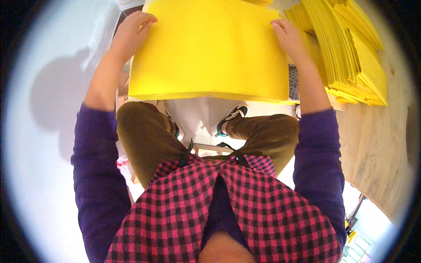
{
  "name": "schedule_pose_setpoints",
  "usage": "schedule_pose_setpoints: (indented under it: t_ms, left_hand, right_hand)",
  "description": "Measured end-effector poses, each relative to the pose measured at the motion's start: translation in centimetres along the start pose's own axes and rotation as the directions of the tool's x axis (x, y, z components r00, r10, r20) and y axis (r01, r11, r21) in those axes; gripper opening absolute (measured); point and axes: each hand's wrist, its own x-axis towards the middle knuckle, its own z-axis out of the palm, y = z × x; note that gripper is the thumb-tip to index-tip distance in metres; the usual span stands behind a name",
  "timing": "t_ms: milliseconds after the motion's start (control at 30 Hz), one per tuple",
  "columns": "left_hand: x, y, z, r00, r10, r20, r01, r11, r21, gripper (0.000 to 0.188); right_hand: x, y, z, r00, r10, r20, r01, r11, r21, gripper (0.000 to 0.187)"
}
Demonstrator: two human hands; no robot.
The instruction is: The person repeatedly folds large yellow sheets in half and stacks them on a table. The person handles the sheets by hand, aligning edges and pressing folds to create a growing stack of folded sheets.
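A broad yellow sheet, felt-like in look, (pixel 210 52) lies flat in front of me, on top of a stack whose layered near edge shows. My left hand (pixel 135 30) is at its far left edge, thumb and curled fingers closed on the border. At the far right edge my right hand (pixel 287 36) pinches the border in the same way. Fingertips of both hands are partly hidden, so how many layers they grip cannot be made out.
To the right, folded yellow pieces (pixel 337 52) are heaped on a wooden table (pixel 372 136). A pale wall (pixel 52 131) rises close on the left. Below the stack are my knees and shoes (pixel 234 115), with a wooden bar (pixel 212 147) between my legs.
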Motion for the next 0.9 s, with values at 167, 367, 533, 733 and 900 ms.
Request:
schedule_pose_setpoints:
  t_ms: [167, 367, 533, 733, 900]
  left_hand:
    - [-4.2, 1.3, -0.4, 0.994, 0.077, 0.074, -0.07, 0.993, -0.092, 0.018]
    - [0.6, -0.7, 0.6, 0.995, -0.066, 0.071, 0.072, 0.993, -0.093, 0.02]
    - [-3.2, 0.9, -1.2, 0.999, 0.005, 0.049, 0.0, 0.994, -0.109, 0.019]
    - [-0.2, -1.1, 0.8, 0.999, 0.04, 0.032, -0.037, 0.993, -0.11, 0.018]
    - [-0.9, -0.9, -0.4, 1.0, 0.017, -0.023, -0.019, 0.996, -0.089, 0.016]
  right_hand:
    - [-5.6, -1.1, 0.7, 0.975, -0.219, 0.026, 0.22, 0.973, -0.073, 0.027]
    - [-1.6, -0.9, 1.4, 0.991, -0.133, -0.028, 0.13, 0.987, -0.093, 0.026]
    - [-5.3, -1.2, 0.1, 0.989, -0.148, 0.001, 0.148, 0.988, -0.045, 0.027]
    - [-3.3, -0.4, 1.4, 0.99, -0.14, -0.032, 0.136, 0.984, -0.115, 0.027]
    - [-3.3, -0.5, -0.1, 0.999, 0.038, 0.022, -0.036, 0.994, -0.103, 0.03]
